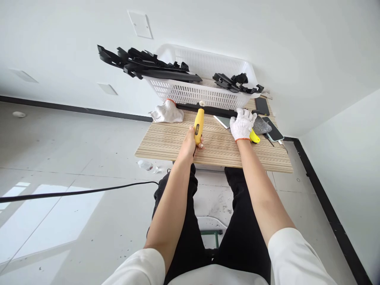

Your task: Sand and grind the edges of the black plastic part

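My bare left hand (190, 143) is closed around the lower end of a yellow-handled tool (198, 123), whose pale tip points toward a long black plastic strip (204, 109) lying along the foot of the white basket (204, 95). My right hand (242, 123), in a white knit glove, rests with fingers curled on the black strip's right end, and a second yellow tool (254, 137) lies partly under its wrist. Both hands are over the small striped wooden table (213, 152).
Long black plastic parts (142, 65) stick out of the basket to the left, and more black parts (236, 83) sit at its right. A spare white glove (166, 113), a grey stone-like lump (261, 126), two phones (272, 128) and a flat metal piece (222, 121) lie on the table. A black cable (74, 193) crosses the floor.
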### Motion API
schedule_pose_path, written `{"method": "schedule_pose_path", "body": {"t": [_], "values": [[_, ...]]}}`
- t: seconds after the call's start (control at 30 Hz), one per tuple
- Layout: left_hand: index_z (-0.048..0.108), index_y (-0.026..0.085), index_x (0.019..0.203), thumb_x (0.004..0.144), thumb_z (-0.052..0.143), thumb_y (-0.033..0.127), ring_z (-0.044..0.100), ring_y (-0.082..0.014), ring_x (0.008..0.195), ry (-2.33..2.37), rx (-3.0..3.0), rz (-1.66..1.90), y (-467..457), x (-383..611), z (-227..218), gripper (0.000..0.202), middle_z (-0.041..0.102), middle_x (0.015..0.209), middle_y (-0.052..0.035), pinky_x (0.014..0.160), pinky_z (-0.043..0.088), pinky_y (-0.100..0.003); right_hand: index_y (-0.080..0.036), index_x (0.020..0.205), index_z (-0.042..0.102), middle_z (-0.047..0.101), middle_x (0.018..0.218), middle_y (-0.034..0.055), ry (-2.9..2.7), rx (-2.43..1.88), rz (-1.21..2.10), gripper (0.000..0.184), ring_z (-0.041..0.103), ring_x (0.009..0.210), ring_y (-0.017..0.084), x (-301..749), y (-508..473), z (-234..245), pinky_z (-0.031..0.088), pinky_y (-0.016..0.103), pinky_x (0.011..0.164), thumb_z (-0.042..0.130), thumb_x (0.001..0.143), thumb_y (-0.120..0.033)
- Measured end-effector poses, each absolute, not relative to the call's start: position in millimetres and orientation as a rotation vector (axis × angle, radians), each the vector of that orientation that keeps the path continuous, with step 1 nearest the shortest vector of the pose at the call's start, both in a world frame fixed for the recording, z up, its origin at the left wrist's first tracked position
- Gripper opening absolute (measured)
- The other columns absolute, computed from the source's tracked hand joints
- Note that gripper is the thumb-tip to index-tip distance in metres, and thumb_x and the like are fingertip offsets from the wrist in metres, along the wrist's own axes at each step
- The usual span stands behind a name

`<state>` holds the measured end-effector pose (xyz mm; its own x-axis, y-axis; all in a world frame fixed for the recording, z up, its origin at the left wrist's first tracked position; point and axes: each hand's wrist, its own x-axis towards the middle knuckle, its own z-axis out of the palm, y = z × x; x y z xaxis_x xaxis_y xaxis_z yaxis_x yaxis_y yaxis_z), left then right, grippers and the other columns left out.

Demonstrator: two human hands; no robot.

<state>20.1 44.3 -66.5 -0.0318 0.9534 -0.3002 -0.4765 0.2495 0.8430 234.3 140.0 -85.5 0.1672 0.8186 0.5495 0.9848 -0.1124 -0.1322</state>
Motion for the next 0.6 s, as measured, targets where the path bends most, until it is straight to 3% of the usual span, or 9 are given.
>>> {"method": "schedule_pose_path", "body": {"t": [0.1, 0.6], "values": [[0.055, 0.020, 0.100, 0.105, 0.047, 0.053, 0.040, -0.0066, 0.040, 1.041, 0.613, 1.247, 44.3, 21.8, -68.5, 0.034, 0.053, 0.063, 0.0034, 0.043, 0.045, -0.017, -0.018, 0.129, 0.062, 0.061, 0.125, 0.0113, -1.705, -1.998, -0.459, 0.041, 0.052, 0.123, 0.030, 234.0, 139.6, -84.1, 0.018, 0.059, 0.123, 0.050, 0.091, -0.025], [0.052, 0.022, 0.114, 0.105, 0.040, 0.034, 0.044, -0.0096, 0.043, 1.146, 0.755, 1.295, 40.4, 26.5, -61.3, 0.019, 0.055, 0.067, 0.0030, 0.046, 0.047, -0.019, -0.017, 0.128, 0.062, 0.062, 0.123, 0.0115, -1.710, -2.001, -0.464, 0.040, 0.052, 0.122, 0.030, 233.7, 138.6, -83.0, 0.018, 0.059, 0.122, 0.051, 0.091, -0.025]]}}
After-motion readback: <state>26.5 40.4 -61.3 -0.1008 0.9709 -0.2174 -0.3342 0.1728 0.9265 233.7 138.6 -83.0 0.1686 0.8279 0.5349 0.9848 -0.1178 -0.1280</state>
